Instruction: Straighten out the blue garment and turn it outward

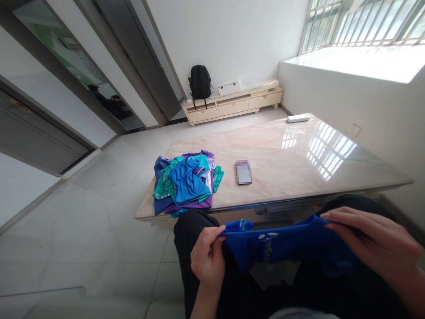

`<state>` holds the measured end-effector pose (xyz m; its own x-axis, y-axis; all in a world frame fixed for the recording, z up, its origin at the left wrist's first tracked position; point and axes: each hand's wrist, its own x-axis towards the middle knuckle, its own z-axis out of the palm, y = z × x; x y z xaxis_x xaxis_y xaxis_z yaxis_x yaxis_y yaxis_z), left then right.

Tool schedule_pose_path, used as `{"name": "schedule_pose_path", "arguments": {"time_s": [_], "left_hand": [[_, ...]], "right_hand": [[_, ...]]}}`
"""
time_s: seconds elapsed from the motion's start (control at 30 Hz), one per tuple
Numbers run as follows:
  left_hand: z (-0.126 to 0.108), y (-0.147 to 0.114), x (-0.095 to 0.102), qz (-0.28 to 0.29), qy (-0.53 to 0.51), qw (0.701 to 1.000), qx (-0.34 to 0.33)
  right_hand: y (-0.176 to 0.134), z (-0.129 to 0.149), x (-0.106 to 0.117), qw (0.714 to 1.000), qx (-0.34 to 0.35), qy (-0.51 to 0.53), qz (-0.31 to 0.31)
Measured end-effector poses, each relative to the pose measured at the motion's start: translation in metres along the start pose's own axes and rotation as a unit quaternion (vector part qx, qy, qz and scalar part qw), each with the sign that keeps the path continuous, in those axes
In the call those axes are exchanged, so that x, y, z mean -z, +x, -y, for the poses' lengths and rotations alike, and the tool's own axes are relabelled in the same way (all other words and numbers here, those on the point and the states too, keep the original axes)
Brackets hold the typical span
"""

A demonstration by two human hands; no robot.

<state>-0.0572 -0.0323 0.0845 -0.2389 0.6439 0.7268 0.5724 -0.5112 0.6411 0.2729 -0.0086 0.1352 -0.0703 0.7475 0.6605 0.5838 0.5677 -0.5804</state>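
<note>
Blue garment is hanging at the view's five o'clock | left hand is pinching its ten-o'clock edge, right hand its two-o'clock | is looking soft, light (probably slippery); edges are offering best hold

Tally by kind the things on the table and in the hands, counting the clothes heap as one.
Clothes heap: 1
Held blue garment: 1
Blurred rectangular item: 1
Long white object: 1
Total: 4

This looks like a home's living room: low drawered cabinet at twelve o'clock, barred window at two, polished low table toward three, grey door at nine.
</note>
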Motion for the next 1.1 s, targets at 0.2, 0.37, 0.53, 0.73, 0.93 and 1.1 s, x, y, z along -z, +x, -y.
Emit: {"name": "schedule_pose_path", "arguments": {"time_s": [0.2, 0.37, 0.53, 0.73, 0.93, 1.1], "left_hand": [[-0.001, 0.005, -0.007, 0.052, 0.003, 0.992, 0.113], [-0.004, 0.013, -0.014, 0.081, -0.138, 0.966, 0.205], [-0.013, 0.012, -0.035, 0.109, -0.357, 0.887, 0.272], [-0.05, 0.004, -0.068, 0.234, -0.524, 0.741, 0.348], [-0.06, 0.002, -0.077, 0.178, -0.519, 0.718, 0.429], [-0.035, -0.016, -0.08, 0.146, -0.565, 0.692, 0.425]], "right_hand": [[-0.005, -0.012, -0.008, 0.999, 0.018, -0.029, 0.008], [-0.004, -0.009, -0.002, 0.994, -0.057, 0.08, 0.051], [0.004, 0.001, -0.003, 0.957, -0.071, 0.246, 0.134], [0.016, 0.03, -0.039, 0.853, -0.07, 0.433, 0.284], [0.015, 0.04, -0.063, 0.854, -0.083, 0.451, 0.248], [0.012, 0.034, -0.066, 0.846, -0.122, 0.476, 0.208]]}}
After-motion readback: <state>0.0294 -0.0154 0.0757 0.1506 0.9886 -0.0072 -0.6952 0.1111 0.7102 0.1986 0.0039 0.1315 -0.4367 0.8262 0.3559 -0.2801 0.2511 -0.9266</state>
